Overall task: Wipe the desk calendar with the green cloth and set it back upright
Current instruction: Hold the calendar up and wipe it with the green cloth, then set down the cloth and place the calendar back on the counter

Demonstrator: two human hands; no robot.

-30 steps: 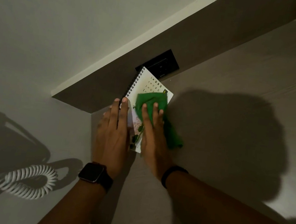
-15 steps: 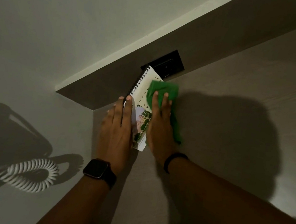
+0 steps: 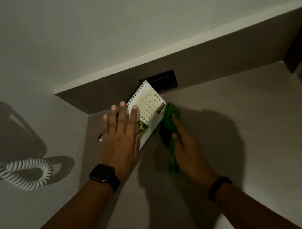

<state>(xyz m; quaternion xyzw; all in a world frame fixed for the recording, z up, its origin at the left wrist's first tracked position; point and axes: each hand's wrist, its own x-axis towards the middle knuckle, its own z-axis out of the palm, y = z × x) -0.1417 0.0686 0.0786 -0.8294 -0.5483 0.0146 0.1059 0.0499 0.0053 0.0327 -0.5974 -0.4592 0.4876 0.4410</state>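
We are clutching the green cloth (image 3: 168,128) in our right hand (image 3: 188,149), fingers curled around the bunched fabric, its tail trailing down toward the wrist. The cloth is sitting just off the right edge of the desk calendar (image 3: 147,113), touching or nearly touching it; hard to say in this dim light. Our left hand (image 3: 121,139) is lying flat and open on the calendar's lower half, fingers spread, pinning it down rather than gripping anything. The calendar is lying face up on the desk (image 3: 242,128), spiral edge toward the wall, top corner right by the dark socket plate (image 3: 161,80).

Risks, as we are judging them: the left palm is covering much of the page, so that part is likely going unwiped. The cloth is sitting off the page, so a stroke may clean the desk instead. Pushing hard toward the wall could bend the pages or catch the spiral. The calendar is not upright yet. The coiled cord (image 3: 27,172) is lying well apart on the left.
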